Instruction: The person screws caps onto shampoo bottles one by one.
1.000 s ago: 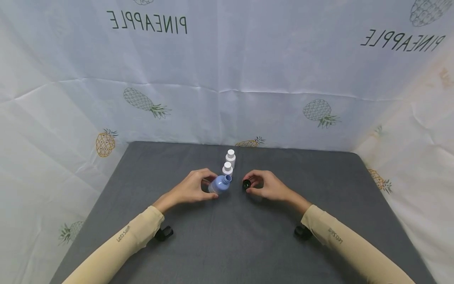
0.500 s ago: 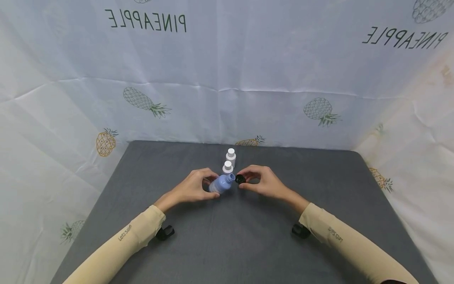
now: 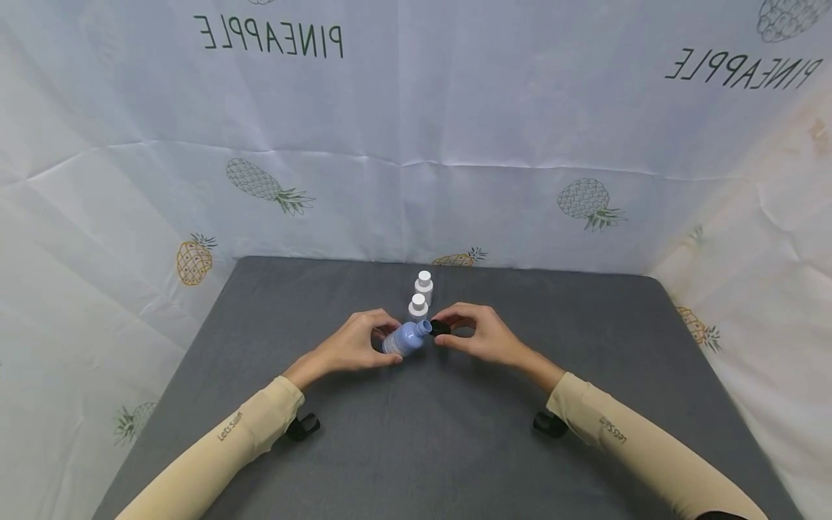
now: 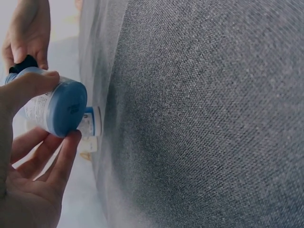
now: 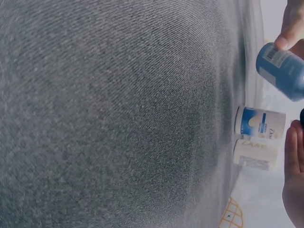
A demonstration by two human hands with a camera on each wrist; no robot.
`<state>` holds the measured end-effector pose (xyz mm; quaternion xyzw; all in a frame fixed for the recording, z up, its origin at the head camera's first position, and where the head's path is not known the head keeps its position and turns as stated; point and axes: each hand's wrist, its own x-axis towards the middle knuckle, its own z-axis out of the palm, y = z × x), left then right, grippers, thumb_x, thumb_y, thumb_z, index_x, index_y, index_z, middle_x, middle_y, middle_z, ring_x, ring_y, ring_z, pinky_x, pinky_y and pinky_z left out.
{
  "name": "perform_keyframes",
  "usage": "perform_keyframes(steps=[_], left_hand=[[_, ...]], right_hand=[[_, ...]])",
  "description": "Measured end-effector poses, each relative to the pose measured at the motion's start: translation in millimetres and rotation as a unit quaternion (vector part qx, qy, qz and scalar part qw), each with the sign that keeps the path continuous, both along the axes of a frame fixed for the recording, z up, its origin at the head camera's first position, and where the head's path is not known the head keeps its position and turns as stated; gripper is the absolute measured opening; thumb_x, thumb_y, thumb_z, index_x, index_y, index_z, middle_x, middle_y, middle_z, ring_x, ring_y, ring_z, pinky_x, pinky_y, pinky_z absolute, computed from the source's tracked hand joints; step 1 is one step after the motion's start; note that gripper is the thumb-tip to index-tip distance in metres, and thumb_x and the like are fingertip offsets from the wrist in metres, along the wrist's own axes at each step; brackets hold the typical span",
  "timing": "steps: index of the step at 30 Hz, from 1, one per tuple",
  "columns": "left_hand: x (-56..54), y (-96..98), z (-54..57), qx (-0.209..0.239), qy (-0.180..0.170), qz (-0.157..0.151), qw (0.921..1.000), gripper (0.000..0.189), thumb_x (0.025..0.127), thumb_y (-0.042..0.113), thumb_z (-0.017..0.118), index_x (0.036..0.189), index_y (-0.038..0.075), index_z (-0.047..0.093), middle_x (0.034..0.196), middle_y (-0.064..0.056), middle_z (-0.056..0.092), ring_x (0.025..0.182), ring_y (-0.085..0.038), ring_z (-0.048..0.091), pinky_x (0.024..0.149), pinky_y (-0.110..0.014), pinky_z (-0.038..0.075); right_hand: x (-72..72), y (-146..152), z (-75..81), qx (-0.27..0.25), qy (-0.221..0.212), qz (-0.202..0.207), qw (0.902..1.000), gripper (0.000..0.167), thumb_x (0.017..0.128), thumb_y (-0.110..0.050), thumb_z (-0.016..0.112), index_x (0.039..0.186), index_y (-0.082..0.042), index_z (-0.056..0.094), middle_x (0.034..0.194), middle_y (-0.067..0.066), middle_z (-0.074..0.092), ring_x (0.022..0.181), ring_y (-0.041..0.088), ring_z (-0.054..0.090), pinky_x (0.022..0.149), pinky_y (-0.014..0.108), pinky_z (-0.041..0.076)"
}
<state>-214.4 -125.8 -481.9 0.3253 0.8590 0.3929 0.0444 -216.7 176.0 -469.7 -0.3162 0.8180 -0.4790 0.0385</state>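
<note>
In the head view my left hand (image 3: 357, 341) grips a small blue bottle (image 3: 404, 339), tilted with its uncapped neck toward the right. Thumb and fingertips clasp the bottle's body, and its round base (image 4: 70, 109) faces the left wrist camera. My right hand (image 3: 484, 334) pinches a black cap (image 3: 440, 328) right beside the bottle's mouth; whether they touch I cannot tell. Just behind the blue bottle stand two white bottles with white caps, a nearer bottle (image 3: 418, 309) and a farther bottle (image 3: 424, 287).
A dark grey cloth covers the table (image 3: 416, 448). Behind it hangs a pale curtain (image 3: 403, 108) with pineapple prints. Black wrist devices show under both sleeves, one left device (image 3: 302, 427) and one right device (image 3: 549, 425).
My right hand has brought the black cap leftward to the bottle's mouth, and the cap has turned. The blue bottle has shifted slightly right and tilted more. Both hands keep their hold.
</note>
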Motion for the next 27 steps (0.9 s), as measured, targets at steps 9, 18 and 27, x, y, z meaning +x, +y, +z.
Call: perform_keyframes(steps=[9,18,27], left_hand=[[0.6,2.3,-0.2,-0.006,-0.001,-0.006,1.0000,0.044,0.083,0.020,0.094,0.120,0.004,0.077,0.110,-0.006,0.076,0.097,-0.012,0.074,0.089,-0.027,0.067],[0.7,5.1,0.2,-0.005,0.005,-0.013,0.9999,0.042,0.083,0.022,0.094,0.119,0.005,0.078,0.108,-0.005,0.076,0.095,-0.008,0.072,0.087,-0.025,0.066],[0.5,6.7,1.6,-0.014,0.000,-0.012,0.9998,0.042,0.084,0.023,0.094,0.119,0.005,0.078,0.108,-0.004,0.076,0.095,-0.007,0.071,0.087,-0.023,0.064]], right_hand=[[-1.2,-4.3,-2.3,-0.035,-0.017,0.002,0.9992,0.036,0.094,-0.008,0.085,0.129,-0.006,0.077,0.126,0.012,0.079,0.110,0.005,0.073,0.097,0.030,0.065],[2.2,-9.8,-1.3,-0.052,-0.040,-0.006,0.9978,0.039,0.095,-0.007,0.084,0.132,-0.001,0.073,0.129,0.018,0.076,0.112,0.014,0.074,0.101,0.026,0.064],[2.3,-12.8,-1.6,-0.046,-0.031,-0.002,0.9985,0.042,0.094,-0.007,0.084,0.133,0.003,0.072,0.129,0.017,0.077,0.112,0.019,0.075,0.102,0.026,0.063]])
